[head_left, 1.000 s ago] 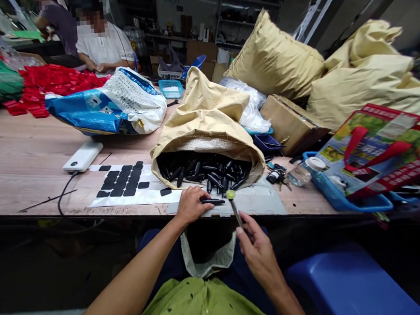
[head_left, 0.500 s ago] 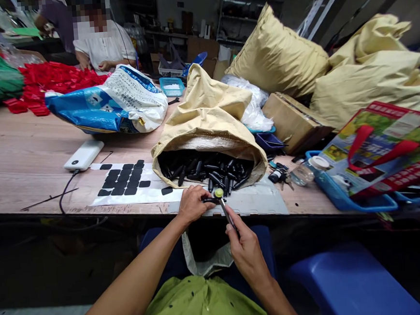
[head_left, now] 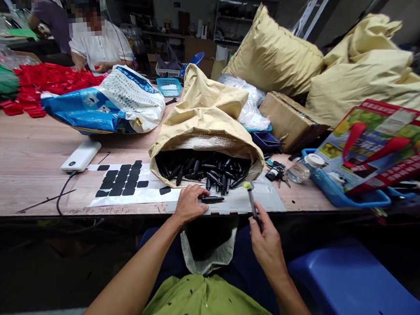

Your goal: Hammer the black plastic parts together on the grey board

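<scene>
A slim black part (head_left: pixel 213 199) lies on a grey sheet (head_left: pixel 235 203) at the table's front edge. My left hand (head_left: pixel 189 203) rests at its left end, fingertips around that end. In my right hand (head_left: pixel 266 233), to the right and raised in front of the edge, is a small hammer (head_left: pixel 252 203) with a yellow-green head. Just behind, an open cream sack (head_left: pixel 207 121) lies on its side with many black parts (head_left: pixel 214 169) at its mouth. Between my knees hangs an open grey bag (head_left: pixel 197 267).
Black pads (head_left: pixel 124 179) lie on a white sheet at left, near a power bank (head_left: pixel 81 156). A blue-white sack (head_left: pixel 93 106), a wooden box (head_left: pixel 290 119) and a blue tray (head_left: pixel 344 198) stand around. Across the table a person in white (head_left: pixel 103 47) sits by red parts (head_left: pixel 47 85).
My right hand has moved right with the hammer, whose head has left the black part. My left hand has stayed by the part's left end. The view has shifted slightly.
</scene>
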Action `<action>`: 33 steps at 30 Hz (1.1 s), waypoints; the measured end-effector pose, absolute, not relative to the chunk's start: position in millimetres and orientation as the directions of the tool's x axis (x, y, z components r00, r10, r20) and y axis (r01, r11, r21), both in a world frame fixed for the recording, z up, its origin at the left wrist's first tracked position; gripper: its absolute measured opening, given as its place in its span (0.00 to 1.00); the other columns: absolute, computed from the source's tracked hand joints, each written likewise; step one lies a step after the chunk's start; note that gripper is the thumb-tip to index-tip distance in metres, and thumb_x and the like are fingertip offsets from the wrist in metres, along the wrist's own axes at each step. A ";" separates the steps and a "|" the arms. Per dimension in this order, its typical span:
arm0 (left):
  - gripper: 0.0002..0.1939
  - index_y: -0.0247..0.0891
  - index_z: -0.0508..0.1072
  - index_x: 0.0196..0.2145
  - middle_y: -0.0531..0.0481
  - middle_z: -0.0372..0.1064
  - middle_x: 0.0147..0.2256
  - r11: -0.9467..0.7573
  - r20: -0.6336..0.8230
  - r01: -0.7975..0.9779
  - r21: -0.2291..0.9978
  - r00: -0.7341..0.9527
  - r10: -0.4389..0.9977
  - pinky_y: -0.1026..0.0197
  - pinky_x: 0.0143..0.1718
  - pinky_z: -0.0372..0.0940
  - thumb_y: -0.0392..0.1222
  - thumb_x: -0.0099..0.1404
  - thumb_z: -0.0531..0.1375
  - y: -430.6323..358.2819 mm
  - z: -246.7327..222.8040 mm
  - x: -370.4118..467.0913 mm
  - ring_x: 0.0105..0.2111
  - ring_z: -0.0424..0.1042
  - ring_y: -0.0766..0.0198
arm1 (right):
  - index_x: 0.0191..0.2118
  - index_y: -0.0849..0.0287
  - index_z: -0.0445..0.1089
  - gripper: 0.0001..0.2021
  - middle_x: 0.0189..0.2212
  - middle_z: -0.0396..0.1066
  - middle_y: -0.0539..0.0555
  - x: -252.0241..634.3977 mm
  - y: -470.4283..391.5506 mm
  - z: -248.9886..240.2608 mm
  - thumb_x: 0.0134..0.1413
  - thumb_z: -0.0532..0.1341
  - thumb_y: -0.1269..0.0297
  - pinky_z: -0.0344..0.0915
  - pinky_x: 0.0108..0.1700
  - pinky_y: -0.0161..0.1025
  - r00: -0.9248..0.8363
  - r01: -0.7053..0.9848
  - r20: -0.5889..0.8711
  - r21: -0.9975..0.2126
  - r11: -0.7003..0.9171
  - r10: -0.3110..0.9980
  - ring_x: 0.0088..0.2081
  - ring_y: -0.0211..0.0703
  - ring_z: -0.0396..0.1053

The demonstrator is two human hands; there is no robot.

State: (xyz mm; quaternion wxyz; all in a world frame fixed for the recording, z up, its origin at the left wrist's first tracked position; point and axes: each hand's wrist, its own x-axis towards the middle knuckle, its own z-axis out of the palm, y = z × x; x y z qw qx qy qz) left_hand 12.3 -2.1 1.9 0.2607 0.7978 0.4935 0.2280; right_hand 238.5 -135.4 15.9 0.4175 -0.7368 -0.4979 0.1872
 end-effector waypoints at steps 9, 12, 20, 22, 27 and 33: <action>0.11 0.44 0.78 0.40 0.52 0.74 0.38 -0.373 0.128 0.627 0.684 0.401 0.907 0.52 0.46 0.58 0.37 0.57 0.64 0.3 -4.8 9.9 0.43 0.69 0.56 | 0.68 0.70 0.62 0.36 0.42 0.71 0.62 285.9 -126.9 -6.1 0.55 0.53 0.58 0.67 0.53 0.50 0.515 0.660 0.021 -0.647 -0.381 0.857 0.43 0.53 0.71; 0.10 0.44 0.79 0.40 0.52 0.73 0.37 -0.371 0.124 0.626 0.686 0.401 0.907 0.52 0.47 0.58 0.38 0.58 0.65 0.5 -4.8 9.2 0.43 0.68 0.56 | 0.68 0.70 0.62 0.36 0.42 0.71 0.63 283.4 -124.8 -9.1 0.55 0.53 0.57 0.68 0.50 0.50 0.497 0.670 0.024 -0.646 -0.366 0.868 0.42 0.53 0.71; 0.10 0.46 0.81 0.41 0.51 0.73 0.37 -0.370 0.118 0.625 0.688 0.407 0.906 0.52 0.48 0.58 0.40 0.60 0.66 1.8 -7.3 8.9 0.43 0.69 0.55 | 0.67 0.72 0.63 0.35 0.47 0.72 0.67 280.0 -119.1 -15.9 0.56 0.52 0.59 0.66 0.55 0.51 0.464 0.742 0.121 -0.594 -0.311 0.878 0.48 0.56 0.70; 0.10 0.46 0.81 0.41 0.51 0.73 0.37 -0.371 0.119 0.627 0.685 0.407 0.906 0.52 0.48 0.58 0.40 0.60 0.66 1.9 -7.4 9.0 0.43 0.69 0.56 | 0.67 0.71 0.63 0.34 0.47 0.73 0.67 280.4 -119.6 -17.4 0.56 0.52 0.60 0.66 0.55 0.50 0.455 0.753 0.134 -0.586 -0.300 0.880 0.49 0.56 0.70; 0.10 0.45 0.82 0.40 0.51 0.72 0.35 -0.377 0.128 0.625 0.683 0.406 0.905 0.53 0.47 0.59 0.40 0.59 0.66 0.5 -4.5 9.4 0.42 0.68 0.56 | 0.67 0.68 0.63 0.33 0.46 0.73 0.65 279.5 -120.9 -17.6 0.58 0.52 0.61 0.67 0.55 0.48 0.456 0.759 0.137 -0.576 -0.304 0.879 0.49 0.54 0.71; 0.10 0.46 0.81 0.40 0.52 0.72 0.35 -0.380 0.128 0.646 0.662 0.402 0.907 0.54 0.47 0.59 0.41 0.58 0.68 -1.4 -1.9 10.9 0.42 0.68 0.56 | 0.68 0.68 0.62 0.32 0.46 0.72 0.64 276.6 -120.7 -15.3 0.59 0.52 0.62 0.67 0.54 0.47 0.462 0.767 0.125 -0.553 -0.326 0.878 0.48 0.53 0.71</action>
